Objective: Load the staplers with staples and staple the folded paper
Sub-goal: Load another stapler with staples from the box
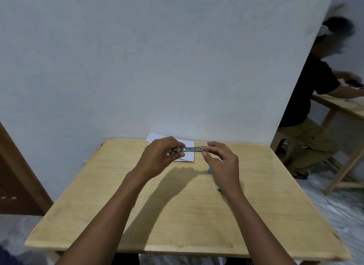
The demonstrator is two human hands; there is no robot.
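Note:
A metal stapler (192, 149) is held level above the table, its grey underside with small holes facing me. My left hand (162, 156) grips its left end, fingers curled round it. My right hand (220, 162) pinches its right end between thumb and forefinger. Beneath them lies the folded white paper (189, 156), near the table's far edge by the wall. A light blue object (210, 170), largely hidden by my right hand and wrist, lies on the table; a small dark tip (219, 190) shows beside my wrist.
The wooden table (177, 205) stands against a pale wall. At the right, another person (315, 99) sits at a second wooden table (342, 107). A brown door (13, 176) is at the left.

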